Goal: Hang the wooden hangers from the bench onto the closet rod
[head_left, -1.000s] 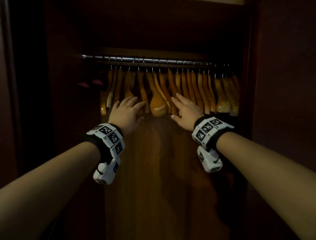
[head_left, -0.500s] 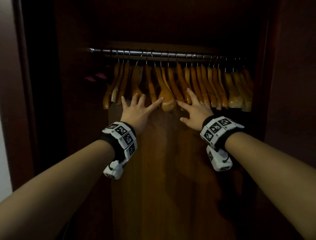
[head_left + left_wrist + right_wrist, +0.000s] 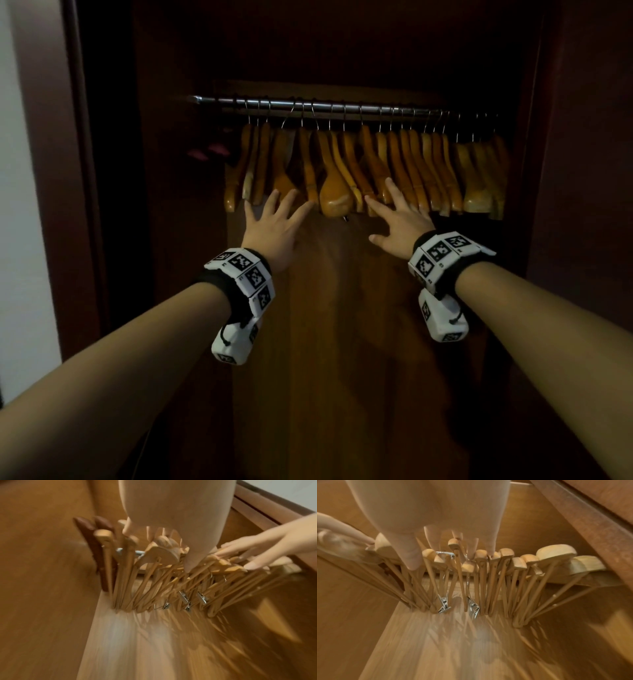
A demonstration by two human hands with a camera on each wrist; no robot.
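Several wooden hangers point(image 3: 363, 171) hang in a tight row from the metal closet rod point(image 3: 308, 104). My left hand point(image 3: 274, 222) is spread wide just below the left part of the row, fingertips at the hanger ends, holding nothing. My right hand point(image 3: 399, 219) is also spread, its straight fingers touching the hanger ends right of the middle. In the left wrist view the left hand point(image 3: 171, 524) hovers over the hanger ends point(image 3: 161, 555). In the right wrist view the straight fingers point(image 3: 436, 542) of the right hand rest on the hanger tips point(image 3: 481, 555).
The closet's wooden back panel point(image 3: 342, 342) lies behind and below the hangers. Dark side walls point(image 3: 582, 205) close in left and right. A white wall point(image 3: 20, 205) shows at far left. Metal clips point(image 3: 443, 604) dangle from some hangers.
Both hands have slid slightly lower and back from the hangers, and their fingers have spread wide apart. The head view has tilted so the rod sits lower in the picture.
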